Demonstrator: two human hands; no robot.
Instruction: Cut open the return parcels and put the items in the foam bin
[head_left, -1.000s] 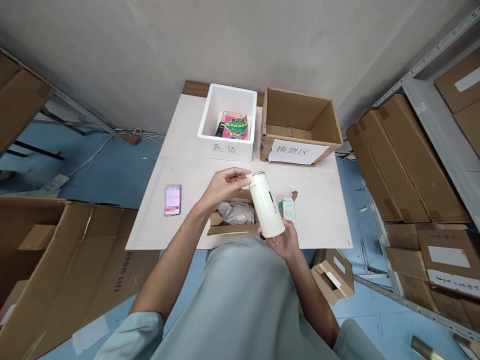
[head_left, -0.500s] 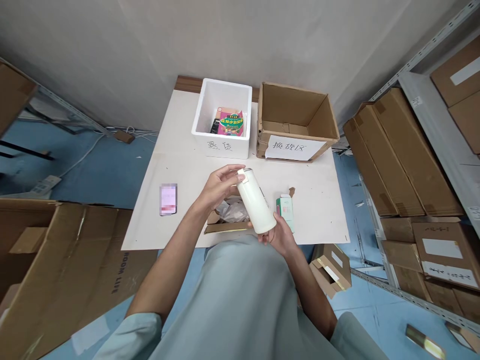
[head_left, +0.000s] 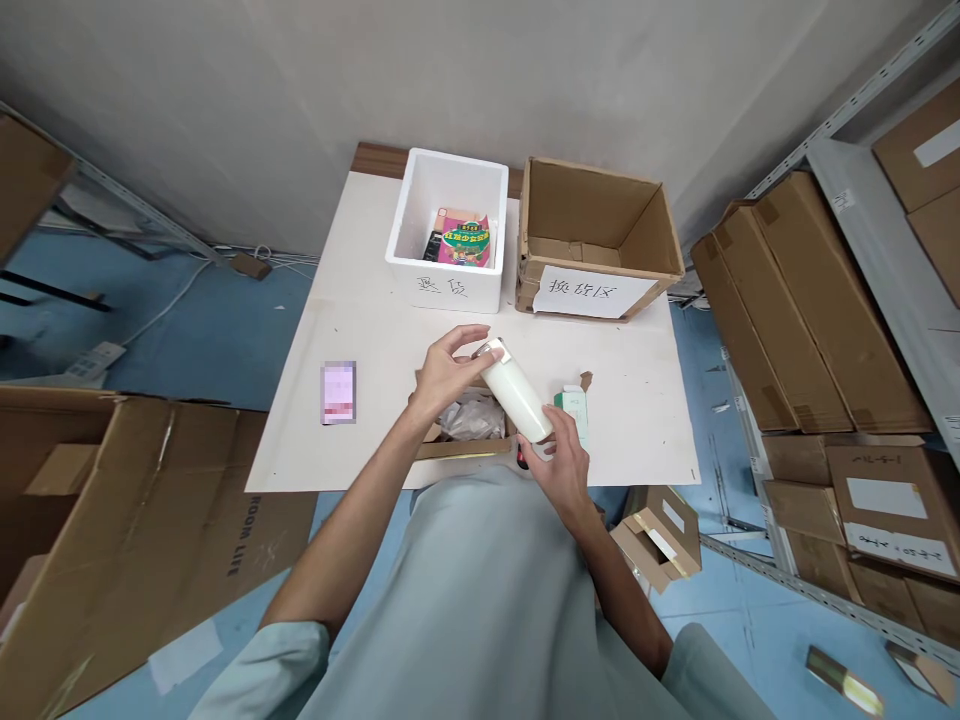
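Note:
A cream-white cylindrical bottle (head_left: 516,395) is tilted between my two hands over the front of the table. My left hand (head_left: 450,368) closes on its upper end, thumb across the lid area. At the lower end, the fingers and thumb of my right hand (head_left: 561,462) grip the base. Below the bottle lies an open shallow cardboard box (head_left: 461,450) with crumpled clear plastic (head_left: 474,415) in it, partly hidden by my left arm. A small green-and-white carton (head_left: 574,408) with a raised flap stands just beyond my right hand.
A white foam box (head_left: 448,290) holding colourful packets (head_left: 463,240) and an open cardboard box (head_left: 600,295) with a paper label stand at the table's back. A phone (head_left: 339,392) lies at left. Shelves of cartons (head_left: 810,300) flank the right; a large carton (head_left: 172,490) is at left.
The bottle has turned and tilted further towards level, its lower end shifting slightly right and up. My right hand has changed its hold at the base.

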